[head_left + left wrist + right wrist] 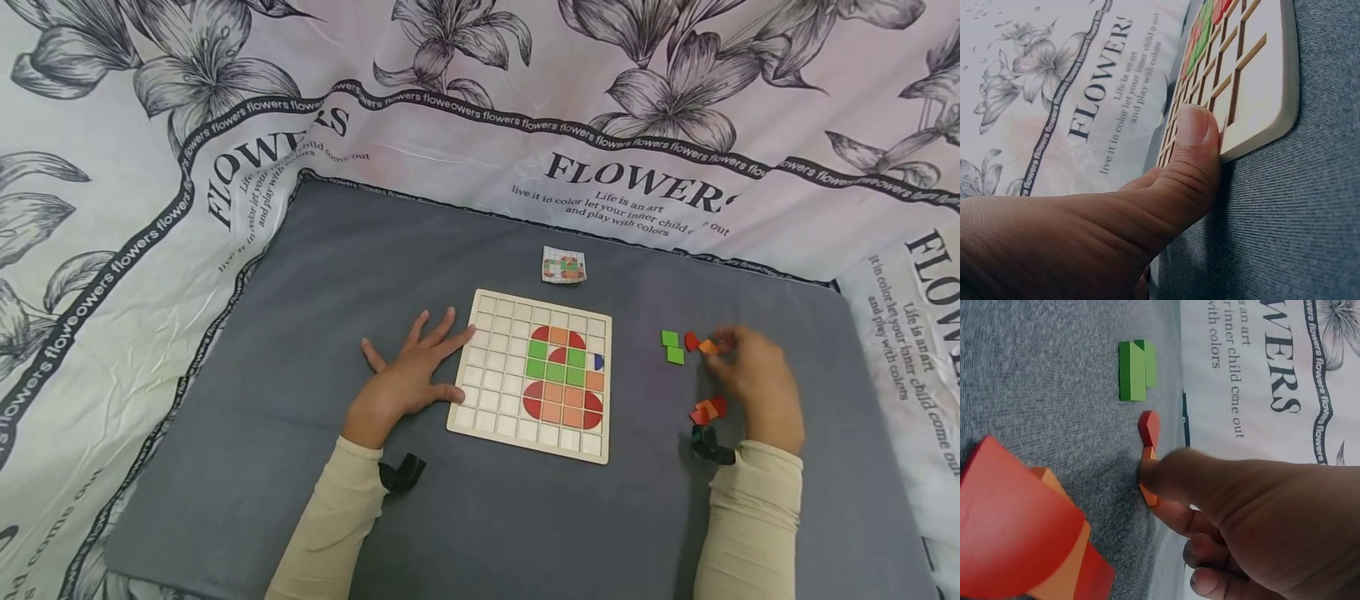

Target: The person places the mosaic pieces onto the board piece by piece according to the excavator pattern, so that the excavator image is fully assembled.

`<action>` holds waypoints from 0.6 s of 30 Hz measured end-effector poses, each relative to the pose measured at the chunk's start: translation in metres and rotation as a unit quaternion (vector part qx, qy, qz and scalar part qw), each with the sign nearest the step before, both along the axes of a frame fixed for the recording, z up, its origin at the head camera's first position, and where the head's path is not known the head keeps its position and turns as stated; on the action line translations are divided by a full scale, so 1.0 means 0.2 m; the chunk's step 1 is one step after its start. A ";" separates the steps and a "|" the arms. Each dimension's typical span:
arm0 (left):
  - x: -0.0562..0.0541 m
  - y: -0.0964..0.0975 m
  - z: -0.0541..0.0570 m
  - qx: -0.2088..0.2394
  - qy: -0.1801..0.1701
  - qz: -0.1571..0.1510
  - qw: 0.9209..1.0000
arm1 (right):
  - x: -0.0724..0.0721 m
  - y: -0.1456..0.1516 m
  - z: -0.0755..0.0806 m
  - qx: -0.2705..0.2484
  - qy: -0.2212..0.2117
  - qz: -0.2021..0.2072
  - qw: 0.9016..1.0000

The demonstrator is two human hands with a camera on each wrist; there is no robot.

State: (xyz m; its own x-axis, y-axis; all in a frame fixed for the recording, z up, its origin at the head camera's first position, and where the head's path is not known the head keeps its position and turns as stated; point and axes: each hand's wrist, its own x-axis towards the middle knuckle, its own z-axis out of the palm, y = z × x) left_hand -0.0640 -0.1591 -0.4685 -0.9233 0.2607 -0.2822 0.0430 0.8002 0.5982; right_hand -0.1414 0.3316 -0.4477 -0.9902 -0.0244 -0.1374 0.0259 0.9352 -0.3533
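A wooden grid board (487, 392) lies on the grey mat (337, 275), partly filled with green, orange and red tiles (564, 375). My left hand (420, 358) lies flat with its fingers spread, its fingertips at the board's left edge. In the left wrist view the thumb (1191, 156) presses against the board's rim (1266, 94). To the right of the board, my right hand (723, 346) pinches a small orange tile (708, 347) on the mat. The right wrist view shows the fingers (1172, 487) on that orange tile (1149, 495), next to a red piece (1149, 428).
Two green tiles (672, 347) lie just left of the right hand. A small heap of red and orange pieces (708, 409) sits nearer me. A pattern card (564, 265) lies behind the board. A floral printed sheet (150, 167) surrounds the mat.
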 end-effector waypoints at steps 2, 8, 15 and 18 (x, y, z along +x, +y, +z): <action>0.00 0.00 0.00 -0.002 0.001 -0.001 1.000 | 0.01 0.00 0.00 0.004 -0.005 -0.006 1.000; -0.01 0.01 0.01 0.000 -0.004 -0.004 1.000 | 0.03 -0.02 0.03 0.003 0.008 -0.007 1.000; 0.00 0.01 0.01 -0.007 -0.006 -0.001 1.000 | 0.06 -0.21 0.12 -0.023 0.086 0.038 0.995; 0.00 0.02 0.00 -0.006 -0.006 -0.001 1.000 | 0.08 -0.31 0.16 -0.031 0.095 0.047 0.994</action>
State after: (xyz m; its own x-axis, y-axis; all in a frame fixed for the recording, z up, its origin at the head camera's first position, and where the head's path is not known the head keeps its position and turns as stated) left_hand -0.0642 -0.1560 -0.4688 -0.9192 0.2589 -0.2967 0.0372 0.8073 0.5890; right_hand -0.1255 0.2699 -0.4160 -0.9911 -0.1212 0.0559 -0.1334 0.9067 -0.4000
